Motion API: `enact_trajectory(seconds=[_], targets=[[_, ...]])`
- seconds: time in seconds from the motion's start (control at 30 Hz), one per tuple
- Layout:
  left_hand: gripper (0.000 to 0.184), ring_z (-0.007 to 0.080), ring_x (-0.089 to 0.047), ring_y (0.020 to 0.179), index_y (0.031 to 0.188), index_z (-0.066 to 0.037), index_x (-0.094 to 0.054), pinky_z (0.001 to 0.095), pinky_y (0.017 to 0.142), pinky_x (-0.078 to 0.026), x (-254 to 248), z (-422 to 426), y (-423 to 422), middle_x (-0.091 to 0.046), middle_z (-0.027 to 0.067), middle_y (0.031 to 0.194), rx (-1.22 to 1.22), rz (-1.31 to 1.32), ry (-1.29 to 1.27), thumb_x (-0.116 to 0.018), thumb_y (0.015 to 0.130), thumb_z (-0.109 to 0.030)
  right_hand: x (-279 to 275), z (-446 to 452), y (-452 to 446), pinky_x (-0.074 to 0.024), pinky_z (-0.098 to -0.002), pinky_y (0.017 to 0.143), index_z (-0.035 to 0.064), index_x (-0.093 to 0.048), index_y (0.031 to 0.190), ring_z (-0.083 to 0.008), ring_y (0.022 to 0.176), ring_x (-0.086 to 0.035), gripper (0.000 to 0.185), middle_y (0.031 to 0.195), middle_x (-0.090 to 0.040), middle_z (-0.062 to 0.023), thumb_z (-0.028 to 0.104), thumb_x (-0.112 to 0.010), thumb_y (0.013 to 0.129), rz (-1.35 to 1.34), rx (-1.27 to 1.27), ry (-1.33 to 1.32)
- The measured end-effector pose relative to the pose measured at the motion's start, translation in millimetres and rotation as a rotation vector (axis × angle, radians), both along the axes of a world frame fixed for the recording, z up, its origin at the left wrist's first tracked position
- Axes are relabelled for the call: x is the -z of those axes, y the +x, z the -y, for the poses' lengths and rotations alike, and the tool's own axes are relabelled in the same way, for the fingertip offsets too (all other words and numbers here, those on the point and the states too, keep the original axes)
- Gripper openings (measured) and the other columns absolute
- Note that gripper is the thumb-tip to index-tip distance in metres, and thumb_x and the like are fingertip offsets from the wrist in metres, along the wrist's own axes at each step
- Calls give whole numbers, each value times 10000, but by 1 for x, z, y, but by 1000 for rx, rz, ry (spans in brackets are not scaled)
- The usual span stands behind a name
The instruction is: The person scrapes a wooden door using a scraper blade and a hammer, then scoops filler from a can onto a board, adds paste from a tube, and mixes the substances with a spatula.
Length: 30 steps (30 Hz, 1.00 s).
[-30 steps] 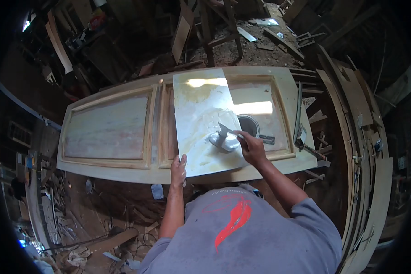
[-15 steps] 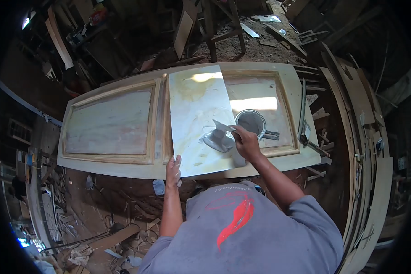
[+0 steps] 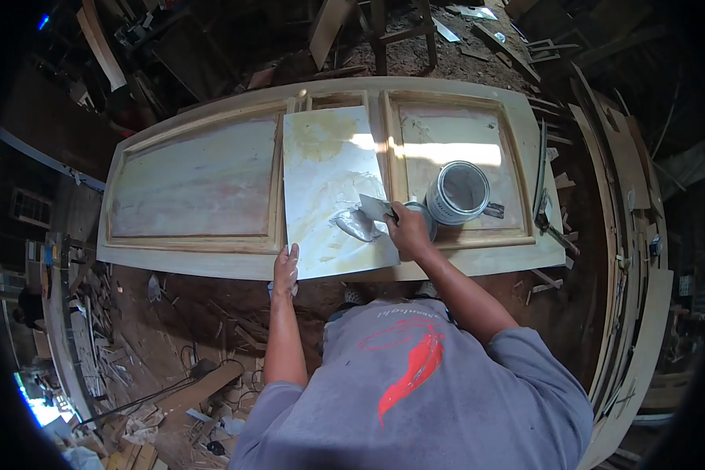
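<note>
My left hand [image 3: 286, 269] is closed on the near left edge of a white board [image 3: 313, 180], thumb on top. The board lies over a panelled wooden door [image 3: 196, 266] and carries a mound of grey putty [image 3: 356, 225]. In my right hand [image 3: 409, 230] is a putty knife [image 3: 374, 207], its broad blade over the putty; I cannot tell whether they touch. Just right of that hand stands an open can [image 3: 460, 193] with grey paste inside. A round grey lid-like thing [image 3: 423, 215] shows beside it, partly hidden by my hand.
A dark-handled tool [image 3: 493, 210] lies by the can. Long boards [image 3: 623, 235] lean along the right side. Wood scraps and a cable [image 3: 164, 403] cover the ground at lower left. Wooden trestle legs [image 3: 380, 35] stand beyond the door.
The white board has shifted left and towards me across the door, uncovering the right panel's frame. My right hand and putty knife have moved left with it. The view has shifted slightly.
</note>
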<state>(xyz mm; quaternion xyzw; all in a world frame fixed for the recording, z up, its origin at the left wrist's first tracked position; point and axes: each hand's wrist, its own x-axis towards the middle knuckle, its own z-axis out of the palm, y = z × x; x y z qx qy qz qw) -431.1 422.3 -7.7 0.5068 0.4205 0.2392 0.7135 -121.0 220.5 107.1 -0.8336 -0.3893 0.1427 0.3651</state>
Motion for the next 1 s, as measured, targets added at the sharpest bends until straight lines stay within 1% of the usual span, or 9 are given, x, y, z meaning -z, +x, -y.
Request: enact_trajectory(seconds=[0.07,0.17,0.3,0.47,0.57,0.67,0.77,0.87,1.0], targets=[[536,126,-615,1136,1410,43,-619,302,1054,-457,10,-9,-6,-719,62,1287,19,-9,-4,-651,1114,-403,12,-6,-3,-547,-591,794,55,-692,1173,-485,907,-721,254,936,-745,-267,208,-726,973,-7,14,-51],[516,120,-614,1126,1395,34,-625,299,1048,-459,21,-15,-13,-720,54,1272,51,-18,14,-642,1119,-401,16,-12,-16,-553,-563,760,21,-680,1136,-482,859,-715,249,892,-736,-262,202,-740,976,73,9,-45],[474,114,-612,1077,1363,17,-639,288,1023,-466,41,-27,-12,-725,36,1223,54,-34,-53,-631,1126,-394,15,-15,-33,-551,-567,770,44,-691,1132,-458,879,-720,220,930,-741,-235,191,-736,975,99,-11,-34],[427,119,-627,1023,1317,17,-654,283,974,-484,25,-20,-9,-740,26,1150,-5,-134,22,-638,1126,-364,21,-12,-51,-568,-539,830,76,-707,1186,-412,953,-728,239,1015,-751,-194,151,-717,959,99,-49,16],[426,124,-627,1015,1264,39,-649,308,946,-499,21,-18,-7,-748,61,1108,42,-202,128,-646,1120,-361,25,-10,-60,-576,-523,858,90,-709,1200,-393,986,-730,262,1042,-755,-180,146,-726,944,104,-73,12],[450,189,-671,977,1198,63,-651,358,916,-525,-12,-7,6,-753,128,1017,-18,-535,329,-671,1096,-375,27,-14,-64,-580,-501,875,98,-711,1194,-376,1009,-725,281,1065,-756,-167,151,-754,922,112,-80,27],[504,287,-697,916,1174,82,-683,422,890,-555,-13,-3,10,-726,202,982,-91,-740,511,-723,1048,-404,31,-17,-68,-580,-488,890,99,-713,1192,-366,1027,-719,296,1076,-754,-160,149,-768,906,115,-81,59],[484,341,-692,917,1232,68,-669,450,881,-556,-3,-2,3,-703,209,1028,-52,-742,740,-729,1039,-372,31,-17,-70,-578,-477,909,99,-714,1192,-355,1052,-711,312,1078,-755,-150,139,-775,888,122,-82,70],[503,358,-666,1038,1304,62,-639,462,931,-534,-8,8,-6,-666,227,1175,4,-715,831,-742,1019,-340,32,-16,-72,-578,-462,929,94,-713,1191,-341,1083,-698,344,1090,-754,-129,118,-781,855,174,-129,81]])
